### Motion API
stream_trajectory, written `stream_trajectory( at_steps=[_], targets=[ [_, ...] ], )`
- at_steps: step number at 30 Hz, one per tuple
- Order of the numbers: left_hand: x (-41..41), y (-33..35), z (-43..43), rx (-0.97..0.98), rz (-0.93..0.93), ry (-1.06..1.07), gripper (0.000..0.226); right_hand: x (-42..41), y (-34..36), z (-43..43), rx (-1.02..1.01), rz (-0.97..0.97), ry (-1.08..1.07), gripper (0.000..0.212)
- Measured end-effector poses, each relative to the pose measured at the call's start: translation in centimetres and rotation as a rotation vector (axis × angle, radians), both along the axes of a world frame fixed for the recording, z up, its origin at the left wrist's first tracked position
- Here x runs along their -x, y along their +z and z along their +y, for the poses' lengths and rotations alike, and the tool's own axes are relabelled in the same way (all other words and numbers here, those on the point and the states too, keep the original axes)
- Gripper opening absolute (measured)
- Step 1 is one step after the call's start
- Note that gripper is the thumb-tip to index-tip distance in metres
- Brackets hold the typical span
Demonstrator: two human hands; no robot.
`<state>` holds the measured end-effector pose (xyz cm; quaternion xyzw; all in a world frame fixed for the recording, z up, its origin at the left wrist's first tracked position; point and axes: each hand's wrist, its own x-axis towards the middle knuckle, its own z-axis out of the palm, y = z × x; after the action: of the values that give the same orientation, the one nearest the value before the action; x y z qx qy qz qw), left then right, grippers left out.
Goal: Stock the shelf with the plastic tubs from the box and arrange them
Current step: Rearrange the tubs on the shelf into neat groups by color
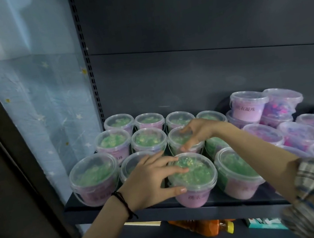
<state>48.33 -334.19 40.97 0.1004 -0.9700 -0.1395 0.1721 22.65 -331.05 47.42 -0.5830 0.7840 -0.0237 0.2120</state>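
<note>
**Mia:** What was the person doing with the tubs?

**Tom:** The left hand [150,179] held the front tub [197,171], the one full of green beads. Its fingers lay over the lid and its thumb pressed the side. That tub stood right at the front edge of the shelf [164,209].

**Mia:** And the other one?

**Tom:** The right hand [197,131] reached across and gripped the middle tub [175,140] just behind it. Its fingers hooked over the far rim and its thumb was on the near rim.

**Mia:** How could the job be done well?

**Tom:** I think the front tub looked too near the edge. It was best to slide it back a little, until it lined up with the tubs on each side. Holding the tub behind was smart, so it would not get bumped out of its row.

**Mia:** Anything to watch?

**Tom:** The tubs stood very close together, so a slow push was safer than a lift. The purple tubs [302,135] on the right were stacked, so that arm had better stay clear.

**Mia:** And the box?

**Tom:** It could not be seen.
</note>
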Motion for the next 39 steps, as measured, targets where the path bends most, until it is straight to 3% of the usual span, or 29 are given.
stream_trajectory(
  at_steps=[4,7,11,13,15,19,27,32,35,39],
  targets=[
    [0.3,0.1,0.3,0.028,-0.001,0.022,0.053,-0.1,-0.6,0.7,0.045,0.137,0.025,0.091],
    [0.5,0.4,0.7,0.050,0.016,0.049,0.052,0.3,-0.3,1.7,0.124,-0.026,0.013,0.092],
    [0.9,0.6,1.1,0.048,-0.036,0.106,0.057,1.5,1.5,5.4,0.396,-0.130,0.006,0.038],
    [1.1,0.7,1.2,0.054,-0.087,0.130,0.059,2.2,1.7,7.9,0.390,-0.211,0.036,0.023],
    [1.3,1.0,1.3,0.048,-0.120,0.138,0.059,3.0,1.7,10.5,0.260,-0.262,0.097,0.030],
    [1.5,1.7,1.5,0.018,-0.149,0.125,0.055,4.0,1.2,14.4,-0.094,-0.182,0.245,0.070],
    [1.9,2.1,1.3,-0.074,-0.171,0.102,0.053,4.6,-1.0,14.6,0.117,-0.031,0.257,0.070],
    [3.2,2.9,2.8,-0.085,-0.158,0.193,0.055,7.4,0.3,11.0,0.427,-0.164,0.009,0.041],
    [5.8,3.1,5.3,0.096,-0.115,0.206,0.068,9.5,0.6,8.8,0.218,-0.091,-0.001,0.070],
    [9.0,2.0,8.1,0.145,-0.174,0.093,0.063,9.3,0.0,6.6,-0.009,0.091,0.111,0.095]
  ],
)
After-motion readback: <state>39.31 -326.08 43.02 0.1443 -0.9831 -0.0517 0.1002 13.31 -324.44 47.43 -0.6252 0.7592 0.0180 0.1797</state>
